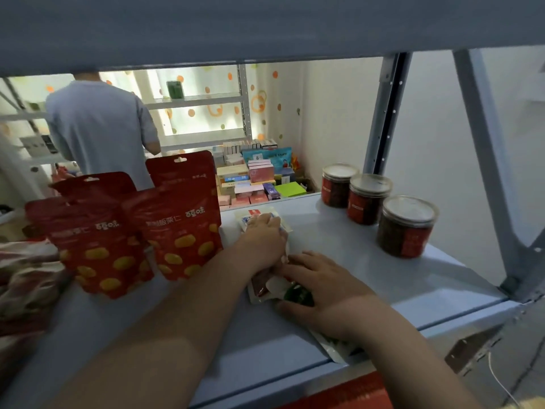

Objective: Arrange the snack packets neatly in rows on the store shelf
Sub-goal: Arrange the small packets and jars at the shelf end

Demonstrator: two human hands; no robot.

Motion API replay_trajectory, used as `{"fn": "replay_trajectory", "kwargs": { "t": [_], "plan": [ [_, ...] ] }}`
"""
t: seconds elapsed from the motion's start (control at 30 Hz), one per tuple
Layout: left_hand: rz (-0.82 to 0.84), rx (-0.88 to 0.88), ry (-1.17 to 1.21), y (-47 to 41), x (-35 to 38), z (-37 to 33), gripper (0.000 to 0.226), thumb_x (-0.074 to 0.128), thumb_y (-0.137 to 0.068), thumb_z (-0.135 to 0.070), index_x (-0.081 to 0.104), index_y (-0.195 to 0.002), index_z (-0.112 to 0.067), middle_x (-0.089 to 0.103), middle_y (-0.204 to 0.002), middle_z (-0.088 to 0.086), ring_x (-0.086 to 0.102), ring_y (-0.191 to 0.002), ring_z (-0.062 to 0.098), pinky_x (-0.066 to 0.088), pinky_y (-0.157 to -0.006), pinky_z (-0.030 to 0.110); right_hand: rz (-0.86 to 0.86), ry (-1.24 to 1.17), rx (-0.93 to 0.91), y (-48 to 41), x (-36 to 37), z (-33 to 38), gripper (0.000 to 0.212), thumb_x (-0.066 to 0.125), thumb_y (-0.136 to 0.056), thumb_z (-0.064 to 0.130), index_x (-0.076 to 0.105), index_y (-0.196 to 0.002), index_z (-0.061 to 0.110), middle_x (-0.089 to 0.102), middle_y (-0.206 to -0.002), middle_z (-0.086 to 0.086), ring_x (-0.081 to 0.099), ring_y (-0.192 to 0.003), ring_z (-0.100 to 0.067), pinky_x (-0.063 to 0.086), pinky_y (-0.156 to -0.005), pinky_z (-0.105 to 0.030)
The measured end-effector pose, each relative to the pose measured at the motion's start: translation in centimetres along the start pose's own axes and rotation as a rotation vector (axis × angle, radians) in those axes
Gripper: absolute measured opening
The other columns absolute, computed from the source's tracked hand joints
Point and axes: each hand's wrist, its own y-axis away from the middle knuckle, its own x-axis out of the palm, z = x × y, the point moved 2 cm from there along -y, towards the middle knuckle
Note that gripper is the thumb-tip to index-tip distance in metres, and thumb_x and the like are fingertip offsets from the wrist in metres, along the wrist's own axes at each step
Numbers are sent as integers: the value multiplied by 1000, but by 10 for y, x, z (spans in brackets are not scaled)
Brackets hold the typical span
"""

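Flat white and red snack packets [265, 286] lie in a line on the grey-blue shelf [368, 276], running from near the front edge toward the back. My left hand [264, 240] lies on the farther packets [253, 215], its fingers curved down over them. My right hand [321, 290] presses flat on a nearer packet with a green patch [298, 295]. Another packet's corner [336, 351] shows under my right wrist at the shelf's front edge. To the left stand several red pouches with yellow spots [182, 228], upright and overlapping.
Three clear jars with red labels [405, 228] stand in a diagonal row at the right of the shelf. A shelf post [486, 160] rises at the right. Behind the shelf a person in a blue shirt [100, 128] faces away, beside stacked boxes [256, 178].
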Motion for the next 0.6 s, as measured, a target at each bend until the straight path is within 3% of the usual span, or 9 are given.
{"fn": "replay_trajectory", "kwargs": {
  "t": [0.17, 0.27, 0.33, 0.43, 0.53, 0.6],
  "plan": [
    [-22, 67, 96, -10, 2, -13, 50, 33, -105, -26, 29, -152, -11, 22, -161, 8, 14, -148, 24, 9, -120, 37, -83, 7, 66, -7, -2, -13, 56, 47, -90, 63, 38, -142, 45, 41, -145, 15, 30, -135, -12, 31, -109, -34],
    [-85, 19, 265, -21, 4, -13, 45, 45, -98, -30, 40, -141, -20, 40, -151, 7, 39, -136, 25, 33, -110, 39, -120, -1, 107, -12, -4, -21, 55, 47, -90, 61, 39, -142, 45, 46, -141, 11, 33, -133, -14, 36, -107, -36],
    [-112, -3, 340, -24, 4, -12, 35, 44, -97, -30, 46, -130, -22, 49, -142, 5, 48, -125, 24, 39, -99, 35, -124, 0, 135, -13, -3, -23, 57, 48, -89, 61, 39, -143, 44, 44, -142, 7, 33, -134, -16, 34, -108, -36],
    [-120, 25, 330, -26, 1, -4, 39, 41, -94, -29, 52, -131, -23, 47, -144, 6, 43, -129, 22, 35, -108, 40, -159, -21, 199, -12, -3, -26, 61, 51, -85, 66, 43, -140, 40, 42, -144, 3, 33, -135, -19, 33, -110, -35],
    [-29, 53, 150, -25, 0, 4, 64, 49, -83, -44, 38, -146, -32, 28, -158, 0, 26, -143, 25, 27, -114, 53, -208, -63, 275, -8, -7, -28, 57, 54, -80, 68, 52, -126, 35, 46, -128, 5, 42, -121, -16, 40, -101, -32],
    [-5, 66, 113, -25, 2, 7, 72, 52, -82, -47, 30, -149, -34, 19, -162, -2, 18, -147, 26, 22, -116, 54, -216, -62, 298, -6, -9, -26, 50, 55, -79, 65, 55, -117, 33, 45, -121, 6, 44, -116, -15, 41, -96, -29]
  ]
}}
